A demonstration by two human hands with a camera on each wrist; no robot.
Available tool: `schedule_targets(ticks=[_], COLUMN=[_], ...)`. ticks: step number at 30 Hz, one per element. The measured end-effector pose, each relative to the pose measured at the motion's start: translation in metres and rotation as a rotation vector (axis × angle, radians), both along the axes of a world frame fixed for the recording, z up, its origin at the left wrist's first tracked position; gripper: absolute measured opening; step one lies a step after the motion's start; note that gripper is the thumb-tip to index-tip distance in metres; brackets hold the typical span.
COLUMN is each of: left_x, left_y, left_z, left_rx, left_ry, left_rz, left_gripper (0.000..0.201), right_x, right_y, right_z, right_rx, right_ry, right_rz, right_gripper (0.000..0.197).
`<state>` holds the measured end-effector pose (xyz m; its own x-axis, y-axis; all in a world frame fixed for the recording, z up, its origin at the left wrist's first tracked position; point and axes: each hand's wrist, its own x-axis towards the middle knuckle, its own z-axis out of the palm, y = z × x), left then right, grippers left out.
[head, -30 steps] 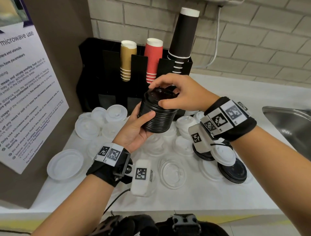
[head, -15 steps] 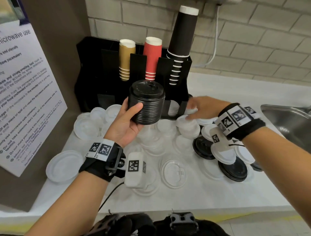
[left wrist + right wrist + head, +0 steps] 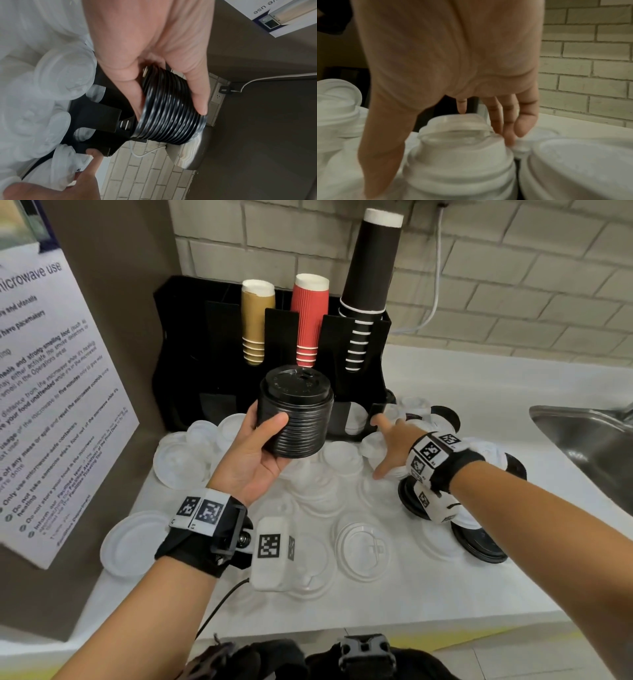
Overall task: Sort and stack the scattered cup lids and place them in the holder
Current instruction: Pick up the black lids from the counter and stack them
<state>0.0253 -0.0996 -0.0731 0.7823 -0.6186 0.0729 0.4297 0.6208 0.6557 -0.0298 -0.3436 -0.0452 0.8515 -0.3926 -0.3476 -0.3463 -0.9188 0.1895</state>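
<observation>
My left hand [image 3: 255, 450] grips a tall stack of black lids [image 3: 295, 412] [image 3: 169, 108], held in the air in front of the black holder [image 3: 191, 344]. Its thumb and fingers wrap round the stack's side. My right hand [image 3: 388, 445] reaches out with spread, straight fingers over white lids [image 3: 342, 460] at the holder's right foot; it holds nothing. In the right wrist view the fingers [image 3: 510, 121] hang just behind a small stack of white lids [image 3: 458, 155]. Single black lids [image 3: 479, 542] lie on the counter under my right wrist.
Gold [image 3: 255, 320], red [image 3: 310, 316] and black [image 3: 368, 285] paper cups stand in the holder. White and clear lids [image 3: 364, 547] are strewn across the white counter [image 3: 445, 594]. A steel sink [image 3: 589, 440] lies to the right, a notice board [image 3: 51, 388] to the left.
My right hand has left the top of the black stack and moved right and down to the white lids by the holder. My left hand has carried the stack a little left and up.
</observation>
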Motion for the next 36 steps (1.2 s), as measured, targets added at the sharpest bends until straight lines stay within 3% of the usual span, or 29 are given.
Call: schedule_targets(ticks=[6,11,13,17,19,22,26,29,36], left_x=[-0.003,-0.003,-0.004,-0.006,-0.008,-0.011,-0.014,-0.017,-0.02], left_y=[0.003,0.0,-0.003,-0.011,-0.015,-0.021,-0.028,-0.034,-0.041], left_z=[-0.004,-0.003,-0.001,0.004,0.004,0.005,0.007,0.008,0.011], left_rx=[0.001,0.008,0.0,0.0,-0.003,-0.006,-0.021,-0.031,-0.011], left_ry=[-0.026,-0.041,-0.031,-0.037,-0.031,-0.026,-0.034,-0.038,-0.04], left_rz=[0.006,0.042,0.057,0.073,0.078,0.078,0.062,0.05,0.051], left_gripper=[0.039,0.041,0.044,0.045,0.043,0.041,0.039,0.038,0.046], right_x=[-0.001,0.003,0.007,0.006,0.0,-0.016,-0.041,-0.051,-0.055], right_y=[0.004,0.005,0.009,0.013,0.01,0.001,-0.005,-0.01,-0.02], right_z=[-0.007,0.013,0.024,0.042,0.05,0.058,0.045,0.029,0.007], right_rx=[0.09,0.13,0.227,0.329,0.331,0.218,-0.063,-0.195,-0.281], right_ry=[-0.036,-0.051,-0.092,-0.129,-0.149,0.038,0.373,0.399,0.338], right_rz=[-0.019,0.05,0.108,0.185,0.211,0.288,0.3,0.378,0.515], right_gripper=[0.085,0.062,0.064,0.087,0.085,0.072,0.091,0.095,0.099])
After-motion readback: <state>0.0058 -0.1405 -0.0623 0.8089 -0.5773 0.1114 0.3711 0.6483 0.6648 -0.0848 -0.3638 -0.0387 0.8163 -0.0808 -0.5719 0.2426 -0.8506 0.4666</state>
